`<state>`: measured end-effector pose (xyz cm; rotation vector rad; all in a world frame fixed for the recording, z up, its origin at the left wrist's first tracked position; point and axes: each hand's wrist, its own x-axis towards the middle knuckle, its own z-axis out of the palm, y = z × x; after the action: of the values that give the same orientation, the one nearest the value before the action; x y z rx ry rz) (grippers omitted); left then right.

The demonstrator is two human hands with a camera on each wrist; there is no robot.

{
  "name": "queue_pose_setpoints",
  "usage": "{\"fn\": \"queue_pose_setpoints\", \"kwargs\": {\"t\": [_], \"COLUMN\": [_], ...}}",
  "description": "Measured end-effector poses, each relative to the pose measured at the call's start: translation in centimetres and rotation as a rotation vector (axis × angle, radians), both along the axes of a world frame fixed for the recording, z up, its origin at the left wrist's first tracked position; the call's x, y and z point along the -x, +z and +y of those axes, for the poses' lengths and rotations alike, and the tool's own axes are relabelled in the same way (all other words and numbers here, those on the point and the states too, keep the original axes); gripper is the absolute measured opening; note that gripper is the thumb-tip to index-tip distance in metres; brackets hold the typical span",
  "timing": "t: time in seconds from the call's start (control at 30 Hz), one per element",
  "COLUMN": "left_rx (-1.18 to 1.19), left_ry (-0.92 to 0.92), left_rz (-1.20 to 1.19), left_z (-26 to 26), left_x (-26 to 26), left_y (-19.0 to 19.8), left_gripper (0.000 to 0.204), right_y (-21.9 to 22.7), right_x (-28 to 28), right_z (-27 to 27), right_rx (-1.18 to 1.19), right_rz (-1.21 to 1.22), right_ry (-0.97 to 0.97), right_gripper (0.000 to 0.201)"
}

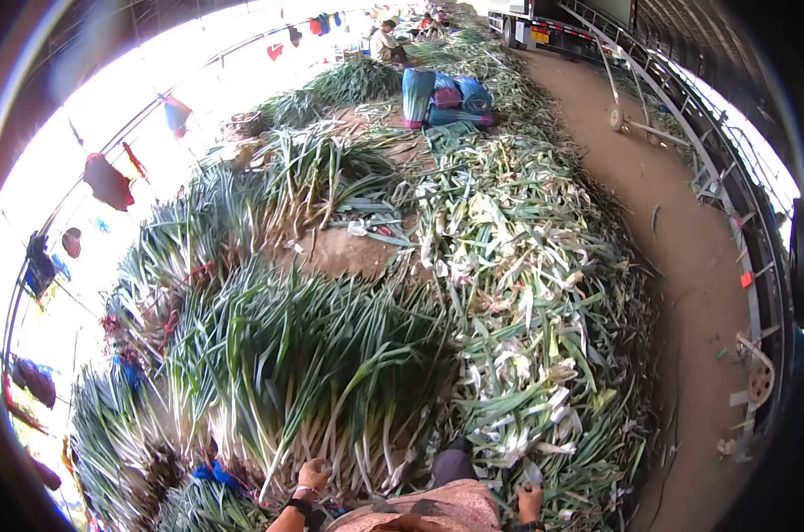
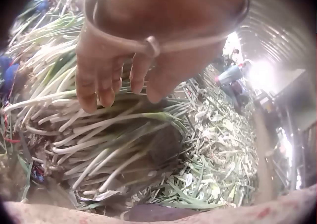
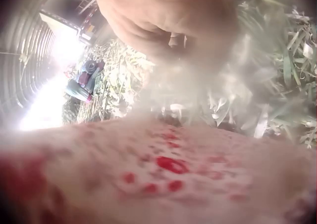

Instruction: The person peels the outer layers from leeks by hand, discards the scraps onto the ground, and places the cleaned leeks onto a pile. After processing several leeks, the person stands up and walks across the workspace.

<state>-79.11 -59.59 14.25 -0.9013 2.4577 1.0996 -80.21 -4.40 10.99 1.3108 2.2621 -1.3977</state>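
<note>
In the head view my left hand (image 1: 314, 476) hangs over the near edge of a large stand of green onions (image 1: 296, 355). The left wrist view shows its fingers (image 2: 105, 96) loosely bent downward, with nothing between them, above white onion stalks (image 2: 114, 127). My right hand (image 1: 530, 503) is low at the right, over loose leaf trimmings (image 1: 517, 417). Its fingers are curled, and whitish leaf peelings (image 1: 532, 473) show at the fingertips. In the right wrist view the right hand (image 3: 168, 21) is partly cut off, and the pale peelings below it are blurred.
More bundled green onions (image 1: 127, 417) with blue and red ties lie at left. Blue wrapped bundles (image 1: 446, 97) sit farther up the heap. A dirt path (image 1: 659, 266) and a metal conveyor frame (image 1: 739, 222) run along the right. People and a truck (image 1: 548, 31) are at the back.
</note>
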Motion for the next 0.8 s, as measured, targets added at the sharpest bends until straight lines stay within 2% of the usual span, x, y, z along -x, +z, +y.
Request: {"fn": "queue_pose_setpoints", "kwargs": {"t": [0.03, 0.1, 0.17, 0.2, 0.23, 0.27, 0.3, 0.33, 0.37, 0.43, 0.5, 0.53, 0.57, 0.6, 0.63, 0.67, 0.7, 0.77, 0.8], "left_rx": [-0.007, -0.022, -0.012, 0.033, 0.082, 0.029, -0.005, -0.009, -0.013, 0.000, 0.124, 0.115, 0.114, 0.116, 0.109, -0.021, 0.064, -0.095, -0.183], "left_ry": [0.002, 0.010, -0.045, -0.105, -0.166, -0.062, -0.032, 0.002, 0.035, 0.185, 0.197, 0.208, 0.248, 0.287, 0.333, 0.393, 0.437, 0.440, 0.455], "left_rz": [0.044, 0.132, 0.163, 0.099, 0.040, 0.132, -0.029, -0.043, -0.058, -0.155, -0.201, -0.139, -0.154, -0.163, -0.140, -0.115, -0.015, 0.056, 0.109], "left_z": [1.4, 5.3, 8.2, 8.6, 8.8, 9.3, 9.3, 8.7, 7.5, 4.8, 2.9, 2.2, 1.8, 1.2, 0.6, 1.0, 2.4, 2.9, 3.4], "left_x": [2.7, 8.6, 12.6, 13.3, 13.6, 13.3, 13.9, 13.7, 13.0, 11.6, 12.1, 12.8, 13.5, 14.4, 17.9, 21.0, 24.2, 29.1, 31.3], "left_y": [1.0, 5.0, 7.1, 6.2, 5.4, 4.9, 6.4, 6.0, 5.2, 2.0, 0.4, -0.6, -1.7, -2.8, -4.5, -2.3, -0.7, -2.0, -2.2], "left_gripper": [0.037, 0.038, 0.038, 0.038, 0.038, 0.040, 0.043, 0.042, 0.040, 0.036, 0.035, 0.031, 0.030, 0.029, 0.029, 0.025, 0.025, 0.026, 0.026], "right_y": [0.6, 1.4, 6.0, 9.6, 11.3, 8.2, 5.5, 4.5, 9.6, 3.3, 9.4, 7.3, 9.0, 10.0, 10.9, 11.9, 11.6, 15.3, 15.6], "right_x": [1.1, 3.9, 8.6, 11.6, 13.7, 15.4, 17.6, 19.1, 24.1, 29.2, 35.6, 38.0, 40.5, 41.5, 44.8, 46.6, 47.9, 51.7, 53.2], "right_z": [1.8, 5.1, 6.8, 6.8, 6.7, 9.0, 10.9, 11.5, 8.7, 10.1, 5.1, 5.4, 3.6, 2.5, 1.3, 0.2, 0.0, -2.4, -2.5], "right_rx": [0.137, 0.055, 0.041, 0.035, 0.033, 0.036, 0.038, 0.014, 0.127, -0.116, -0.161, -0.195, -0.136, -0.015, 0.099, 0.066, 0.006, 0.024, -0.034], "right_rz": [-0.031, -0.078, 0.022, 0.067, 0.117, 0.117, 0.120, 0.181, 0.198, 0.216, 0.262, 0.341, 0.515, 0.374, 0.264, 0.232, 0.212, 0.106, 0.162], "right_ry": [-0.112, -0.133, -0.082, -0.058, -0.035, -0.031, -0.025, 0.024, 0.008, 0.196, 0.294, 0.376, 0.410, 0.292, 0.180, 0.202, 0.281, 0.230, 0.278], "right_gripper": [0.013, 0.011, 0.011, 0.012, 0.013, 0.017, 0.022, 0.026, 0.024, 0.024, 0.024, 0.024, 0.016, 0.019, 0.025, 0.023, 0.024, 0.026, 0.028]}}
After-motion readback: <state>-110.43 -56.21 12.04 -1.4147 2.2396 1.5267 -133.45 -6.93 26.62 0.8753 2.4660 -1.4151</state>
